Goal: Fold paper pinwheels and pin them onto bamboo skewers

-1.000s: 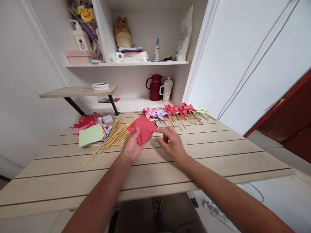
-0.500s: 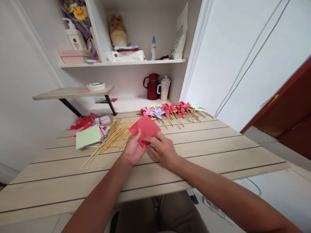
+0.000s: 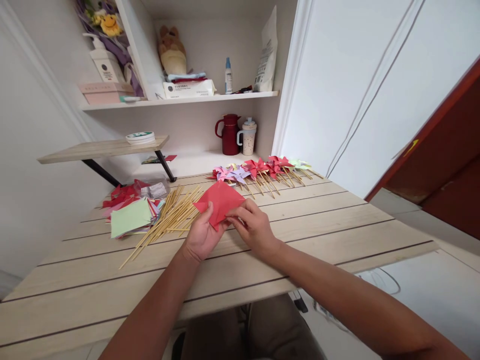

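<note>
A red paper square (image 3: 221,196), with cuts at its corners, is held up above the table between both hands. My left hand (image 3: 202,233) grips its lower left part, thumb on the front and fingers behind. At the right lower edge, my right hand (image 3: 252,223) pinches the paper between thumb and fingertips. Thin wooden sticks (image 3: 165,222) lie loose just left of my left hand. Beyond the paper, finished paper pinwheels (image 3: 258,170) in red, pink, purple and green rest in a row on their sticks.
Left of the sticks sit a pile of coloured paper (image 3: 131,217) and a clear plastic box (image 3: 155,189). A small raised shelf (image 3: 101,149) stands behind them. A dark red jug (image 3: 230,135) and a speckled cup (image 3: 248,137) stand at the back of the wooden table (image 3: 318,220).
The view has shifted slightly, so the scene sits a little further left. My right fingers have moved slightly up along the paper's right edge. Both hands keep hold of it.
</note>
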`<state>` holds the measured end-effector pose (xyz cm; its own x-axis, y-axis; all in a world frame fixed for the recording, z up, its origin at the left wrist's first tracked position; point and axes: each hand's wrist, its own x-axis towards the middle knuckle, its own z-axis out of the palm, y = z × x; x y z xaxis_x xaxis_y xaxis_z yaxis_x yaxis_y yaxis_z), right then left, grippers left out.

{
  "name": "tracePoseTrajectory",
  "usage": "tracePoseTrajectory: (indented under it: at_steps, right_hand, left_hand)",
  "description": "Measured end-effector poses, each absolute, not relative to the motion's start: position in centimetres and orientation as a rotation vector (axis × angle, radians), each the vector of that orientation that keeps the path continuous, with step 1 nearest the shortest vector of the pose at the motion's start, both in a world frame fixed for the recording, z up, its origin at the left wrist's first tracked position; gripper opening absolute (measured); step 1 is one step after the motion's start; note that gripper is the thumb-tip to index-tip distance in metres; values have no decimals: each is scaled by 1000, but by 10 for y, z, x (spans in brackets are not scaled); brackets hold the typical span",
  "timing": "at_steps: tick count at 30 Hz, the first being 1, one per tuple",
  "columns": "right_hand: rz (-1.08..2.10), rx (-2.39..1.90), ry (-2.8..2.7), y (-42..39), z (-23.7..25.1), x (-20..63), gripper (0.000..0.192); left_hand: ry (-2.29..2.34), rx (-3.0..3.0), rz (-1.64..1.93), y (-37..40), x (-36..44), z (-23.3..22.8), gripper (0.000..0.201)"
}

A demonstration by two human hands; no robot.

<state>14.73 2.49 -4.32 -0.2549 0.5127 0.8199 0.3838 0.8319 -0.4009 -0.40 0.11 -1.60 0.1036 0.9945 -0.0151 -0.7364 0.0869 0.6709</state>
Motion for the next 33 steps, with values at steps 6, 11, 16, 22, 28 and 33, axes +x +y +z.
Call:
tracePoseTrajectory:
  at_steps: [6,11,16,22,28,33]
  right_hand:
    - [202,-675,-1798,30,-34,155,11]
    - [114,-699,-1893,28,-39,153,20]
    - [18,-737,-1998,24,-47,147,31]
    - [103,-628,-1828,28,-39,153,15]
    - [117,-639,-1849,29,-37,153,17]
    - [31,-716,-1971,26,-43,149,33]
  left_hand:
    - [580,598,1425,0,-6,-13,37]
    - [593,554,1438,0,-6,-12,38]
    - [579,543,1416,0,-4,-13,38]
    - [554,628,1393,-2,-3,-14,41]
    - [584,587,1395,-2,-3,-14,37]
    - [596,578,1403,-1,-4,-14,38]
